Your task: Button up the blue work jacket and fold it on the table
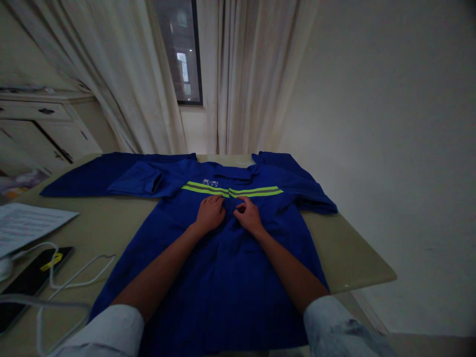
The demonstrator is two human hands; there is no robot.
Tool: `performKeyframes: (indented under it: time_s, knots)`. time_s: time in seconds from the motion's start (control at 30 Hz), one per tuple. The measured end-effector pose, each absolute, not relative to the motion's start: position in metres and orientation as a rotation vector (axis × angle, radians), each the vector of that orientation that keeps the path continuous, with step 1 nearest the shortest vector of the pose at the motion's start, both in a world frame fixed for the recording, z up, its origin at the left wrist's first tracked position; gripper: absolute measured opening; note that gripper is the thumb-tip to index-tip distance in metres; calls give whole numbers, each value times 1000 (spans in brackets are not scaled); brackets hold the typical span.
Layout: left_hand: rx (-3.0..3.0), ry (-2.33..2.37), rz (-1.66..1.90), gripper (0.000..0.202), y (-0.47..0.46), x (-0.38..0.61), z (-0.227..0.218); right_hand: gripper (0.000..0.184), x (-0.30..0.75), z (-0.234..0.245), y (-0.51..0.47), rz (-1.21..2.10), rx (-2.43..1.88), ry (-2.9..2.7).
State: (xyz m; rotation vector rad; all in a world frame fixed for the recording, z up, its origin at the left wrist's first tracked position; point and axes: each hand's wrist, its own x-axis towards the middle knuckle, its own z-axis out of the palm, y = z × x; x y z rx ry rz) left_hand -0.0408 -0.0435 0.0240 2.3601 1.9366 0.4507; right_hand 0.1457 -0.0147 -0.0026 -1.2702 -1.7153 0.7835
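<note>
Pretty dim room, with a beige tabletop (pixel 345 253) carrying a blue work shirt (pixel 226 282), which is laid out flat, front up, collar pointing away. Closest in, white sleeves (pixel 334 327) are seen at the bottom edge, and forearms are stretched over the shirt. The left hand (pixel 210 214) and right hand (pixel 248 215) are placed just apart on the front opening, right under the yellow reflective stripes (pixel 230 190). The left is pressed down on the cloth; the right fingers (pixel 240 208) are curled in, though whether cloth is pinched can't be told. Past them sits the collar (pixel 232 172), with one shirt sleeve (pixel 111 176) spread out left and the other bunched right. Off to the left lie papers (pixel 29 223), a phone (pixel 33 277) and a white cable (pixel 82 272). Farther back, a cabinet (pixel 40 129), curtains (pixel 253 74) and a window (pixel 178 49) are visible.
</note>
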Motion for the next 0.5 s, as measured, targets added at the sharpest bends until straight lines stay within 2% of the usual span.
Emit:
performKeyframes:
  time_s: [0.1, 0.33, 0.4, 0.5]
  knots:
    - [2404, 1785, 657, 35, -40, -28, 14, 42, 149, -4, -13, 886, -1244, -1660]
    - [2398, 1736, 650, 34, -42, -28, 3, 30, 147, -16, 7, 1003, -1203, -1557]
    - [2414, 1752, 619, 32, -43, -26, 7, 38, 142, -8, 33, 991, -1297, -1422]
    - [2415, 1756, 623, 30, -46, -23, 11, 60, 132, 13, 90, 966, -1474, -1071]
